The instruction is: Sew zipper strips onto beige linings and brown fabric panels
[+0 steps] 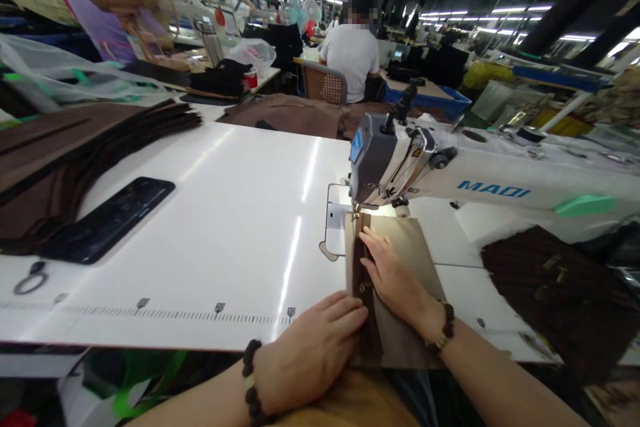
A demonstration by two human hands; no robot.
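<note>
A beige fabric panel [407, 240] with a dark brown strip [367, 310] along its left side lies under the needle of a white sewing machine [500, 173]. Small gold marks show on the strip; I cannot tell what they are. My left hand [313, 347] has its fingers together, curled over the panel's left edge near the table front. My right hand [395, 280] lies flat on the panel, fingers stretched toward the presser foot [357, 212], just short of it. Both wrists wear dark bead bracelets.
A black phone [113, 220] and a small ring [31, 280] lie on the white table [240, 213] at left. Behind them is a stack of brown fabric pieces [100, 140]. More dark brown fabric [555, 287] lies at right. A person in a white shirt [350, 60] sits ahead.
</note>
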